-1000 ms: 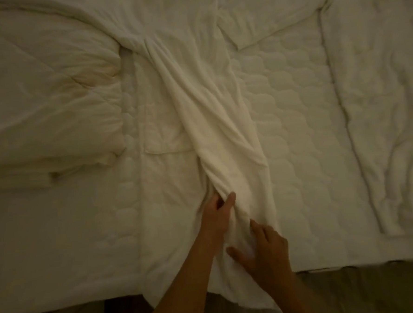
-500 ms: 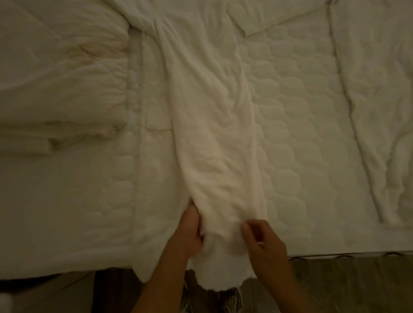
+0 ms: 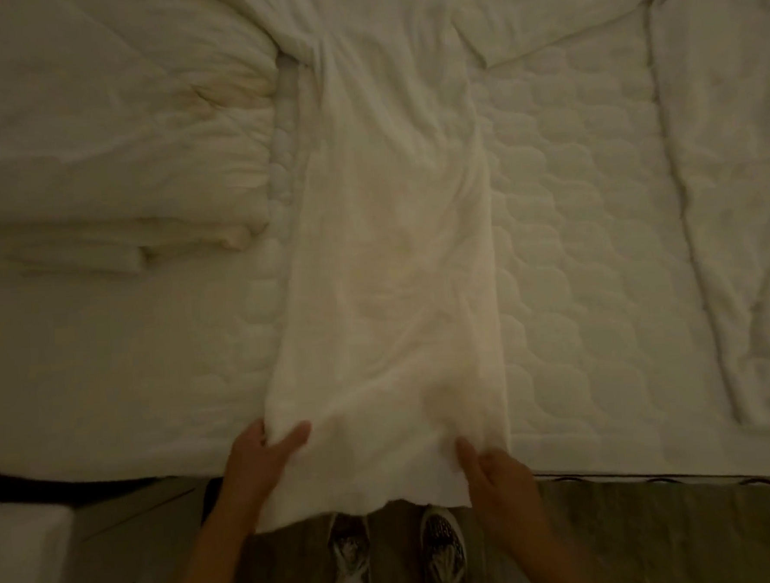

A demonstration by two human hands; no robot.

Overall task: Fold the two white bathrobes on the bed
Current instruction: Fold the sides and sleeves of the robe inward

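Observation:
A white bathrobe (image 3: 398,245) lies lengthwise down the middle of the quilted bed (image 3: 572,280), folded into a long narrow strip whose hem hangs over the near edge. My left hand (image 3: 263,461) pinches the strip's lower left corner. My right hand (image 3: 498,478) grips the lower right corner of the hem. A second white bathrobe (image 3: 737,179) lies spread and wrinkled along the right side of the bed, with a sleeve (image 3: 537,16) reaching toward the centre at the top.
A folded white duvet (image 3: 108,141) is stacked on the left of the bed. My patterned shoes (image 3: 441,544) stand on the floor below the hem. A white block (image 3: 21,561) sits at the lower left corner.
The robe's twisted panel has been spread flat into an even strip. My hands moved apart to its two lower corners and drew the hem toward the bed's edge.

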